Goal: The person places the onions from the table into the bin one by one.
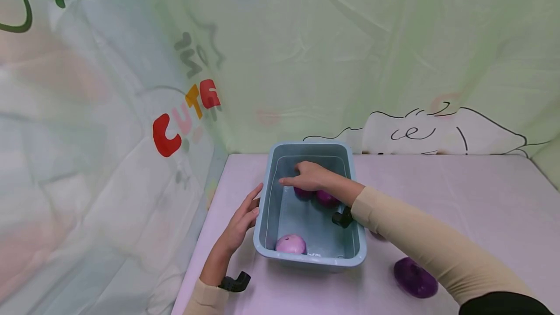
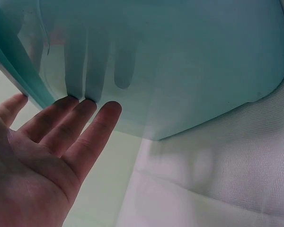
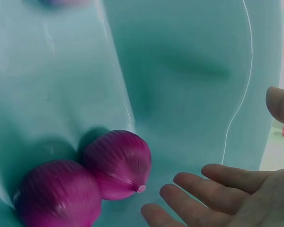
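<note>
A light blue plastic basin (image 1: 309, 257) stands on the table. Inside, toward its far end, two red onions (image 3: 118, 165) lie side by side, partly covered by my right hand in the head view. My right hand (image 1: 312, 176) is over them with its fingers extended, apart from the onions and holding nothing. A paler pink-purple round thing (image 1: 290, 244) sits in the near left corner of the basin. My left hand (image 1: 239, 222) is at the outside of the basin's left wall; its straight fingertips (image 2: 111, 111) are at the wall, seemingly touching it.
A dark purple rounded thing (image 1: 415, 277) lies on the pale lilac table (image 1: 481, 208) at the right, below the right sleeve. Another purple thing (image 1: 378, 236) is mostly hidden between sleeve and basin. Printed fabric walls (image 1: 350, 52) stand behind and at the left.
</note>
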A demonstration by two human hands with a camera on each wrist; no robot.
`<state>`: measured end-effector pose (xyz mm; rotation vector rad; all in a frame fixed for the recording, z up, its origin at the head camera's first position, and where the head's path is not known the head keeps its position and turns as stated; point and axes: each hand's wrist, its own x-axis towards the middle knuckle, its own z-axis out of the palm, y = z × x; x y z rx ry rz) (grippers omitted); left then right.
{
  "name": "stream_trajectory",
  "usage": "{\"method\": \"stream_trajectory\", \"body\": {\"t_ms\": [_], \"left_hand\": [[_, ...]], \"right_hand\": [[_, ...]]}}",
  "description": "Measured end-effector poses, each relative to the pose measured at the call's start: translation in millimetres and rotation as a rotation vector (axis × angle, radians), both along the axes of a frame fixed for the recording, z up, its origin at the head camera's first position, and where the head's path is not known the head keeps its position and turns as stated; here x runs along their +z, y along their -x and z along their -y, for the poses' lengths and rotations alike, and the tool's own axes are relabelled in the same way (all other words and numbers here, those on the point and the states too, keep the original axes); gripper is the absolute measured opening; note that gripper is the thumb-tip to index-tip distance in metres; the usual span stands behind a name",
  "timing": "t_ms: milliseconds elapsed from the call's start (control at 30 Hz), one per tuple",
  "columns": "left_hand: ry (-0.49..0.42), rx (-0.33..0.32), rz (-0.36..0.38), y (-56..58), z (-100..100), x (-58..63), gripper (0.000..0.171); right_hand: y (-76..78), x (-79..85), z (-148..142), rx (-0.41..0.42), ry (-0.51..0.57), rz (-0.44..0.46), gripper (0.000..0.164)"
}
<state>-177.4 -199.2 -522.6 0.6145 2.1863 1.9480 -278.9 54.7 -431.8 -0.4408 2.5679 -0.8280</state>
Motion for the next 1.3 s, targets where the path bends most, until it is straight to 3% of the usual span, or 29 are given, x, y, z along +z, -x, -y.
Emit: {"method": "stream_trajectory", "body": {"t_ms": [300,900,1100,1300], "left_hand": [[0.012,0.009,-0.009,-0.3,-1,0.8,0.059],[0.021,0.037,-0.011,-3.1,-2,3.2,0.059],[0.023,0.035,-0.01,-2.3,-2,3.3,0.059],[0.019,0.027,-0.012,-1.1,0,0.1,0.059]], "right_hand": [[3.2,9.5,-2,0.002,0.051,0.003,0.087],[-8.3,77.4,-36,-0.006,0.322,-0.013,0.077],[-16.9,97.5,-50,0.014,0.414,-0.096,0.075],[-27.8,109.1,-63,-0.034,0.362,-0.278,0.078]]}}
